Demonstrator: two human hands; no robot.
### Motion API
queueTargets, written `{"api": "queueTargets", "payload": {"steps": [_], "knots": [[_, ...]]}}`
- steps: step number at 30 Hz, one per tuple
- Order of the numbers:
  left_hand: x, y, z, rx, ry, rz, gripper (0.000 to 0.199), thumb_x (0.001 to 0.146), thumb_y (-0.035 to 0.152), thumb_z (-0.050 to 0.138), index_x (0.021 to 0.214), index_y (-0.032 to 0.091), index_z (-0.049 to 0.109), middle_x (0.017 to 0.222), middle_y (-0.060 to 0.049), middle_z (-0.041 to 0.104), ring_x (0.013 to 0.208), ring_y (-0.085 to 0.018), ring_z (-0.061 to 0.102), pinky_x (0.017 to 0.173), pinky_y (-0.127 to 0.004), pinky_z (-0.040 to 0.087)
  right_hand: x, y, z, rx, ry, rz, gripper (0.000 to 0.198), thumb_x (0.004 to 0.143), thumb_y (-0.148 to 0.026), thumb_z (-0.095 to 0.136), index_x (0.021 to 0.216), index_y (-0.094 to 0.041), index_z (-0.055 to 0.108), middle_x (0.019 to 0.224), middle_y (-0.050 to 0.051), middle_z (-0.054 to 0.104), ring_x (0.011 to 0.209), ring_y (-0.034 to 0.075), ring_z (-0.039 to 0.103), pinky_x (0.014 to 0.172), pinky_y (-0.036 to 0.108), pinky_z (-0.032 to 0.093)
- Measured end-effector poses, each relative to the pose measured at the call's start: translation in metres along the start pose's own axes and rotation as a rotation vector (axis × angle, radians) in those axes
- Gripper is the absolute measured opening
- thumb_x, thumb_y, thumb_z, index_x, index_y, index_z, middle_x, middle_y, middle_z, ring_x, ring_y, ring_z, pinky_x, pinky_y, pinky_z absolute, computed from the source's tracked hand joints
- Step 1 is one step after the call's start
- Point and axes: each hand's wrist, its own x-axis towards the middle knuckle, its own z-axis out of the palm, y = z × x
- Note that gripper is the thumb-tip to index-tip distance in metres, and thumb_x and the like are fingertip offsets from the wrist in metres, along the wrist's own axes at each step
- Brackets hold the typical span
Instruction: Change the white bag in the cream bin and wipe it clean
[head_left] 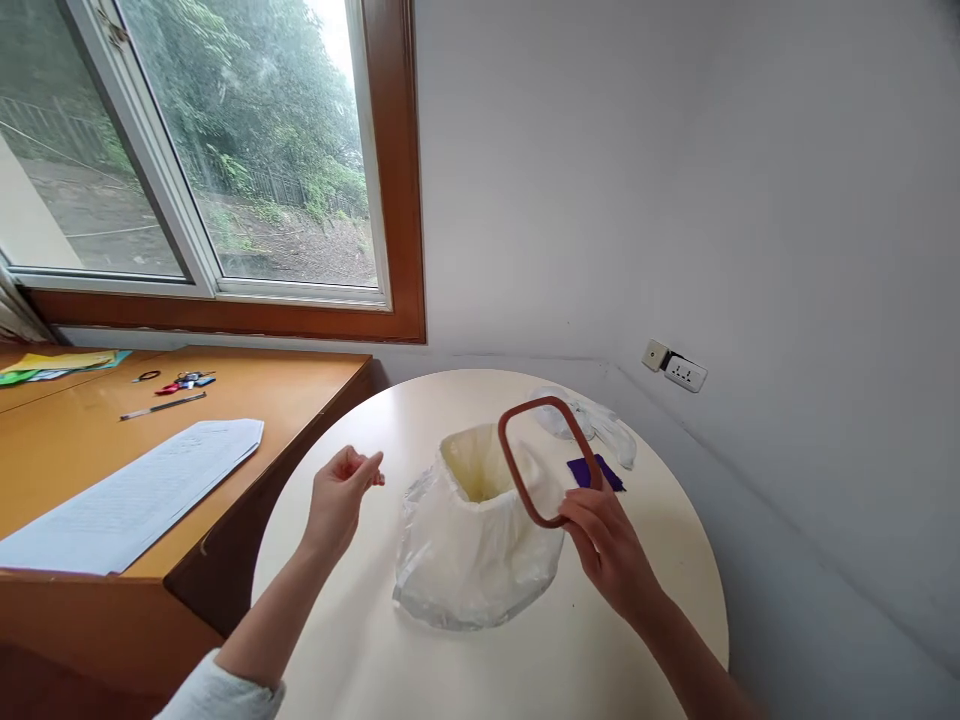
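Observation:
A squarish bin [480,540] stands on the round table, lined with a translucent white plastic bag whose edge is folded over the rim and spreads around the outside. My right hand [611,545] grips a brown rounded-square ring [512,455] by its lower right corner, holding it up at the right of the bin's mouth. To the left of the bin, my left hand [343,498] hovers above the table with its fingers curled and thumb against them. Whether anything small is pinched there cannot be made out.
Behind the ring lie a crumpled clear plastic bag [611,430] and a purple piece [611,475] on the round table [330,640]. The wooden desk [292,375] at left carries papers [142,500], a pen [163,405] and keys [187,381]. A wall socket [685,373] is at the right.

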Motion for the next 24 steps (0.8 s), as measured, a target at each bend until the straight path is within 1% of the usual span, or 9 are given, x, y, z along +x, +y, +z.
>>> {"api": "queueTargets", "payload": {"steps": [1, 2, 6, 9, 12, 16, 20, 22, 24], "knots": [[0.001, 0.013, 0.004, -0.005, -0.061, -0.026, 0.040, 0.072, 0.034, 0.065, 0.053, 0.018, 0.034, 0.048, 0.007, 0.035, 0.050, -0.008, 0.040, 0.058, -0.024, 0.041, 0.006, -0.006, -0.002, -0.004, -0.032, -0.031, 0.019, 0.084, -0.011, 0.050, 0.101, -0.019, 0.053, 0.091, 0.006, 0.061, 0.094, 0.019, 0.058, 0.095, 0.045, 0.043], [0.003, 0.025, 0.008, 0.008, -0.153, -0.063, 0.039, 0.075, 0.038, 0.061, 0.053, 0.018, 0.036, 0.049, 0.006, 0.037, 0.050, -0.009, 0.040, 0.056, -0.024, 0.040, 0.012, -0.012, -0.003, -0.011, -0.062, -0.065, 0.018, 0.084, -0.011, 0.049, 0.100, -0.019, 0.053, 0.092, 0.006, 0.061, 0.095, 0.018, 0.058, 0.098, 0.047, 0.040], [0.006, 0.063, 0.029, 0.123, -0.478, -0.193, 0.035, 0.082, 0.048, 0.048, 0.072, 0.016, 0.056, 0.062, -0.001, 0.052, 0.053, -0.010, 0.042, 0.044, -0.021, 0.031, 0.031, -0.035, -0.005, -0.017, -0.192, -0.207, 0.018, 0.084, -0.006, 0.045, 0.093, -0.018, 0.055, 0.091, 0.005, 0.061, 0.099, 0.017, 0.056, 0.105, 0.054, 0.027], [0.005, 0.077, 0.041, 0.275, -0.635, -0.216, 0.039, 0.082, 0.050, 0.045, 0.081, 0.015, 0.061, 0.071, -0.004, 0.058, 0.052, -0.009, 0.040, 0.044, -0.021, 0.027, 0.041, -0.048, -0.006, -0.006, -0.265, -0.282, 0.017, 0.086, -0.007, 0.044, 0.092, -0.018, 0.056, 0.092, 0.004, 0.062, 0.101, 0.016, 0.055, 0.107, 0.055, 0.024], [0.001, 0.081, 0.045, 0.320, -0.720, -0.166, 0.033, 0.079, 0.047, 0.053, 0.074, 0.015, 0.061, 0.068, -0.003, 0.058, 0.048, -0.007, 0.036, 0.044, -0.021, 0.025, 0.046, -0.054, -0.007, 0.005, -0.269, -0.309, 0.016, 0.087, -0.008, 0.044, 0.092, -0.018, 0.056, 0.093, 0.004, 0.062, 0.103, 0.017, 0.054, 0.106, 0.057, 0.023], [-0.003, 0.076, 0.042, 0.168, -0.693, -0.179, 0.026, 0.077, 0.042, 0.058, 0.072, 0.016, 0.059, 0.056, 0.000, 0.051, 0.044, -0.007, 0.033, 0.042, -0.021, 0.022, 0.049, -0.052, -0.007, -0.014, -0.194, -0.287, 0.018, 0.086, -0.011, 0.046, 0.097, -0.021, 0.057, 0.103, 0.007, 0.061, 0.112, 0.020, 0.051, 0.104, 0.054, 0.032], [-0.007, 0.070, 0.041, -0.034, -0.594, -0.179, 0.025, 0.080, 0.039, 0.056, 0.071, 0.016, 0.054, 0.046, 0.005, 0.039, 0.042, -0.007, 0.029, 0.042, -0.021, 0.021, 0.046, -0.047, -0.003, -0.040, -0.043, -0.163, 0.030, 0.083, -0.014, 0.051, 0.111, -0.023, 0.055, 0.116, 0.010, 0.055, 0.118, 0.024, 0.046, 0.099, 0.050, 0.039], [-0.011, 0.068, 0.045, -0.141, -0.489, -0.148, 0.025, 0.081, 0.037, 0.055, 0.068, 0.017, 0.049, 0.045, 0.006, 0.036, 0.042, -0.006, 0.027, 0.042, -0.020, 0.021, 0.043, -0.048, 0.003, 0.000, 0.032, -0.055, 0.034, 0.084, -0.014, 0.050, 0.116, -0.024, 0.052, 0.119, 0.011, 0.053, 0.118, 0.024, 0.045, 0.097, 0.048, 0.041], [-0.017, 0.064, 0.051, -0.245, -0.330, -0.085, 0.024, 0.082, 0.034, 0.055, 0.068, 0.017, 0.046, 0.046, 0.007, 0.033, 0.042, -0.006, 0.026, 0.042, -0.019, 0.022, 0.040, -0.053, 0.010, 0.101, 0.085, 0.089, 0.031, 0.084, -0.016, 0.047, 0.115, -0.023, 0.051, 0.118, 0.011, 0.052, 0.116, 0.024, 0.047, 0.094, 0.046, 0.042]]}}
